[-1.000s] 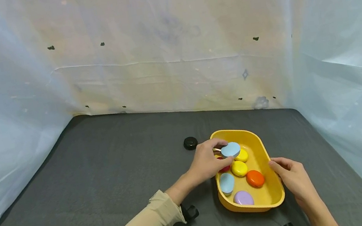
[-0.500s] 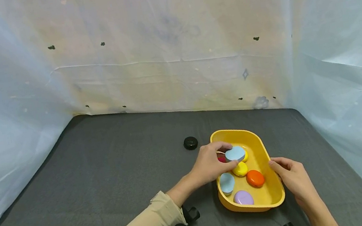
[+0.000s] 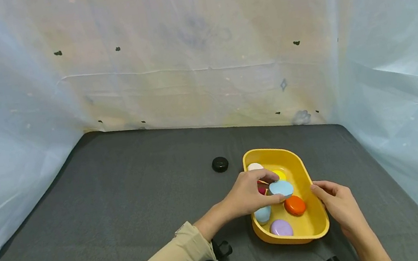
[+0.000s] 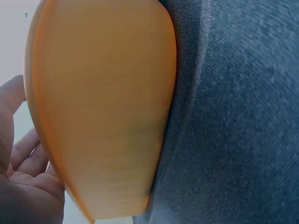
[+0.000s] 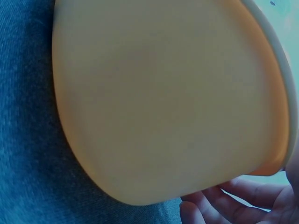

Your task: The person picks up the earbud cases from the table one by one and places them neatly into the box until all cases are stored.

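Note:
In the head view my left hand (image 3: 249,194) pinches a light blue round piece (image 3: 281,188) between thumb and fingers, over the inside of a yellow tray (image 3: 310,228). My right hand (image 3: 339,203) grips the tray's right rim, thumb on top. Inside lie an orange piece (image 3: 295,206), a purple one (image 3: 281,227), a second light blue one (image 3: 263,216), a white one (image 3: 255,166), a yellow one (image 3: 280,175) and a red one (image 3: 261,188), partly hidden by the left hand. Both wrist views mostly show the tray's outer wall (image 4: 103,102), hiding the held piece.
A black round piece (image 3: 220,164) lies on the dark grey cloth surface (image 3: 141,196), just left of the tray's far corner. Pale patterned sheets (image 3: 186,93) hang behind and at both sides.
The left hand has shifted right and nearer, carrying the light blue piece across the tray. A white piece at the far left corner has come into sight. The right hand stays on the rim.

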A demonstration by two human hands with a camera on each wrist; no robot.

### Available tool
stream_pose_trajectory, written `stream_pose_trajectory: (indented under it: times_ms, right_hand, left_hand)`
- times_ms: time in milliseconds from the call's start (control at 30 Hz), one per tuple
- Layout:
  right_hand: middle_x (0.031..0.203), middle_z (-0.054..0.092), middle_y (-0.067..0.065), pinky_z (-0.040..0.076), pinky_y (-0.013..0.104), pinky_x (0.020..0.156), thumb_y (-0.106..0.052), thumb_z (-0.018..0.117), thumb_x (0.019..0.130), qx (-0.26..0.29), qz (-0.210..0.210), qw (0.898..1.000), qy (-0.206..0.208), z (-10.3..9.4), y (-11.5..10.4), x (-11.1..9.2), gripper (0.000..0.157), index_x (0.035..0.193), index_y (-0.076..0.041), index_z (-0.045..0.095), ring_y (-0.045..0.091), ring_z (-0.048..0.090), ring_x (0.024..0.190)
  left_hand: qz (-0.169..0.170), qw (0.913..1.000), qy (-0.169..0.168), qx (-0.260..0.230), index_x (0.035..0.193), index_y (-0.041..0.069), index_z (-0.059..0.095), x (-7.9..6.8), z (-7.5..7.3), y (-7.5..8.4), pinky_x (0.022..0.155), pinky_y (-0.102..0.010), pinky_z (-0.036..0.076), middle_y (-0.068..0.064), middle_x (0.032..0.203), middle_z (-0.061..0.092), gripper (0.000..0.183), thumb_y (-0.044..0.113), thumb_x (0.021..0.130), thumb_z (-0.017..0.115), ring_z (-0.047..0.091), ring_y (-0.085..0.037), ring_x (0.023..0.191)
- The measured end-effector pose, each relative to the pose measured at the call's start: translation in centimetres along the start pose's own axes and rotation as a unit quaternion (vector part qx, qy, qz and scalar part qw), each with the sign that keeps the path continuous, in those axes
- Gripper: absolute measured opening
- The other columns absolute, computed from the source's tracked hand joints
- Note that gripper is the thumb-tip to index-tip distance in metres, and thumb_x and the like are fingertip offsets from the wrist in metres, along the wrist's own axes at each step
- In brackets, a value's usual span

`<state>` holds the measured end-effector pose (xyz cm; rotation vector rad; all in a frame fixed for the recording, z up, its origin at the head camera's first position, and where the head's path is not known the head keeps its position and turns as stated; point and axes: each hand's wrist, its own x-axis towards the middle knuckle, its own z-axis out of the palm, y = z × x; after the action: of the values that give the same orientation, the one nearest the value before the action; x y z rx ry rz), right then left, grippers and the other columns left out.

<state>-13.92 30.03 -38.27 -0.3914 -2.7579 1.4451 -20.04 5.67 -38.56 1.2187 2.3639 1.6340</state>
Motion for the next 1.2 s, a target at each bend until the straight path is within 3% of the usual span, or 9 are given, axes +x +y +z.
stream_pose_trajectory:
  times_ms: [200, 500, 733, 933, 1200]
  right_hand:
    - [0.116, 0.062, 0.015, 0.049, 0.025, 0.071, -0.035, 0.054, 0.102, -0.003, 0.001, 1.000, 0.001, 0.1, 0.0, 0.0, 0.049, 0.132, 0.003, 0.056, 0.023, 0.055, 0.094]
    - [0.119, 0.062, 0.016, 0.050, 0.024, 0.073, -0.034, 0.054, 0.102, -0.002, 0.002, 1.000, -0.001, 0.0, -0.1, 0.0, 0.048, 0.133, 0.003, 0.056, 0.023, 0.056, 0.096]
    - [0.120, 0.061, 0.017, 0.050, 0.023, 0.073, -0.036, 0.053, 0.102, -0.003, 0.002, 1.000, -0.003, -0.3, 0.1, 0.2, 0.051, 0.134, 0.004, 0.055, 0.024, 0.056, 0.098]
    - [0.119, 0.062, 0.016, 0.050, 0.023, 0.073, -0.036, 0.054, 0.102, 0.003, 0.010, 1.000, -0.003, -0.3, 0.4, 0.2, 0.051, 0.134, 0.004, 0.056, 0.021, 0.058, 0.096]
    - [0.117, 0.063, 0.015, 0.050, 0.023, 0.073, -0.036, 0.054, 0.102, 0.002, 0.013, 1.000, -0.001, -0.3, 0.5, 0.1, 0.050, 0.133, 0.003, 0.056, 0.022, 0.057, 0.096]
  left_hand:
    - [-0.010, 0.9997, 0.023, -0.003, 0.118, 0.003, 0.065, -0.1, -0.4, 0.2, 0.086, -0.021, 0.051, -0.002, 0.113, 0.066, 0.037, 0.017, 0.086, 0.078, 0.062, -0.014, 0.103]
    - [-0.012, 0.9944, 0.104, -0.012, 0.113, 0.002, 0.066, -0.7, -2.3, -1.3, 0.085, -0.030, 0.054, -0.007, 0.109, 0.067, 0.029, 0.017, 0.089, 0.075, 0.065, -0.023, 0.098]
    - [-0.001, 0.9790, 0.198, 0.048, 0.116, 0.002, 0.064, -0.5, -4.0, -2.5, 0.087, -0.033, 0.053, -0.010, 0.111, 0.064, 0.034, 0.017, 0.088, 0.075, 0.062, -0.023, 0.098]
    - [-0.038, 0.9646, 0.253, 0.062, 0.120, 0.003, 0.063, -0.7, -5.0, -4.1, 0.089, -0.035, 0.052, -0.009, 0.115, 0.062, 0.037, 0.016, 0.088, 0.075, 0.059, -0.021, 0.103]
    - [-0.101, 0.9585, 0.258, 0.066, 0.126, 0.003, 0.060, -1.0, -6.4, -6.3, 0.089, -0.045, 0.050, -0.014, 0.121, 0.058, 0.044, 0.020, 0.088, 0.075, 0.057, -0.036, 0.107]
